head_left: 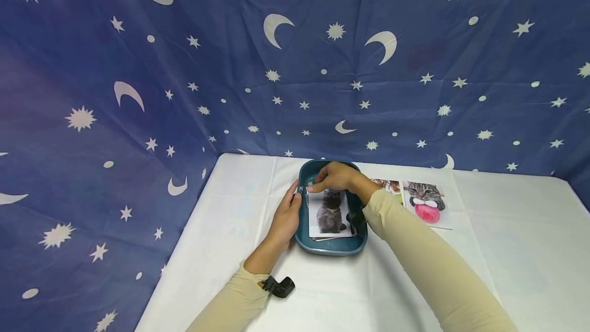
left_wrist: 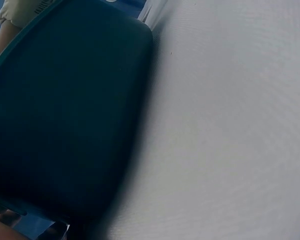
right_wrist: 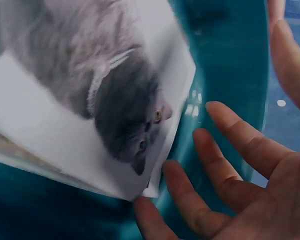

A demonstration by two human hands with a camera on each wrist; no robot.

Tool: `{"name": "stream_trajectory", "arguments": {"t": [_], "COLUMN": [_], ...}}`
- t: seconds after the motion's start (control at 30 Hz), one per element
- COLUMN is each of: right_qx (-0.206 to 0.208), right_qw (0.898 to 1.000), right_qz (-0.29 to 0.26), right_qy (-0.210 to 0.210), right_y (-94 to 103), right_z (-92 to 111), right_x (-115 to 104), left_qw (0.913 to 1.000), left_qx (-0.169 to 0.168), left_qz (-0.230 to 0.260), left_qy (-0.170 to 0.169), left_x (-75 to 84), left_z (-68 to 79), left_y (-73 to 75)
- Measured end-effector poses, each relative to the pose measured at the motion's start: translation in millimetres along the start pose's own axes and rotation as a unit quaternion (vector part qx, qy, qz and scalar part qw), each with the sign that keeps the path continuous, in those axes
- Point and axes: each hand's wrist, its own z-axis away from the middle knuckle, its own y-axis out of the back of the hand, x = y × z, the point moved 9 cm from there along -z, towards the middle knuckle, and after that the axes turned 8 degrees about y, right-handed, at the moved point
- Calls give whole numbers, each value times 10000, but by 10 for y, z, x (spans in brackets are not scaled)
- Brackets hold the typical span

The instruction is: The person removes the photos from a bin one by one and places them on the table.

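A teal plastic basin (head_left: 332, 250) stands on the table and holds a small stack of cat photo cards. The top card (head_left: 329, 216) shows a grey cat sitting upright. My left hand (head_left: 282, 220) grips the basin's left wall at the rim. Over the far end of the stack is my right hand (head_left: 338, 177). In the right wrist view its fingers (right_wrist: 190, 200) are spread and slightly bent, one tip at the corner of the cards. The left wrist view is mostly filled by the basin's outer side (left_wrist: 75, 115).
Two more photo cards lie right of the basin: one of a tabby cat with a pink ball (head_left: 426, 203), and one (head_left: 391, 187) partly hidden by the right arm. A white cloth (head_left: 507, 250) covers the table. Blue star-and-moon curtains (head_left: 322, 65) hang behind and left.
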Motion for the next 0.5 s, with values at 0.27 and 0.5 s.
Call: {"name": "stream_trajectory", "arguments": {"t": [0.27, 0.5], "right_qx": [62, -216], "right_qw": [9970, 9954], "right_qz": [759, 926], "right_qy": [-108, -130], "right_y": [-30, -103], "right_z": [-17, 18], "right_x": [28, 16], "left_qw": [10000, 10000], "left_qx": [2, 32], "left_qz": [-26, -43], "left_qy": [2, 23], "left_x": [15, -4], "left_z": [20, 14], "left_y": [16, 8]}}
